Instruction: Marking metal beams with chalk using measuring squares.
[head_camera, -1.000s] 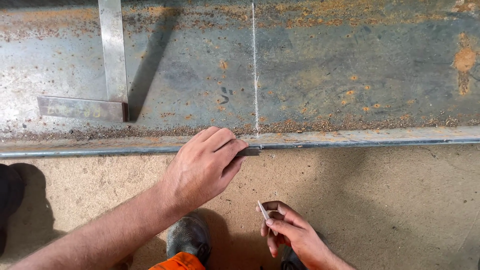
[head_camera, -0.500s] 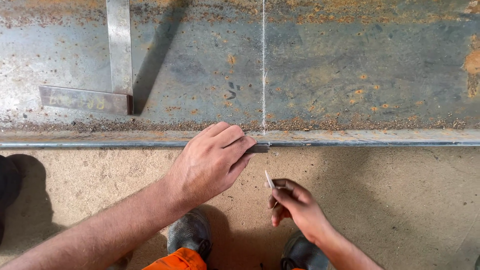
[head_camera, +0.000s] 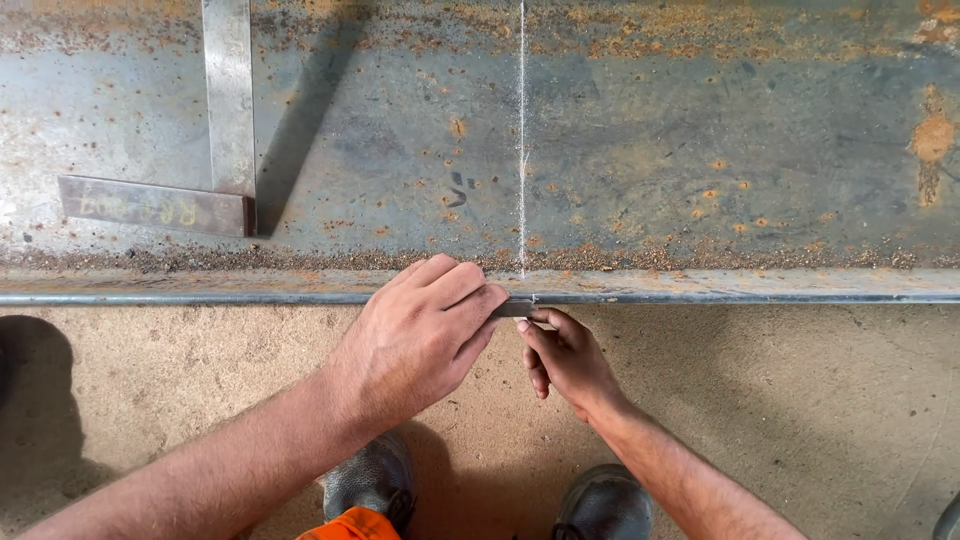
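A rusty steel plate (head_camera: 700, 130) lies across the top, with a raised front edge (head_camera: 750, 290). A white chalk line (head_camera: 521, 150) runs down the plate to that edge. My left hand (head_camera: 420, 340) rests on the edge and pinches a small flat metal piece (head_camera: 516, 308) right where the line ends. My right hand (head_camera: 570, 360) is just below it, fingers closed on a short white marking stick (head_camera: 522, 325). The stick's tip is at the metal piece.
A steel try square (head_camera: 228, 110) lies on the plate at the left, its thick stock (head_camera: 155, 205) parallel to the edge. Below the plate is a sandy concrete floor (head_camera: 800, 400). My two dark boots (head_camera: 372, 478) (head_camera: 605, 505) stand close under my hands.
My right hand has risen from the floor area up to the plate's edge, bringing the white stick beside my left fingers. My left hand has stayed on the edge.
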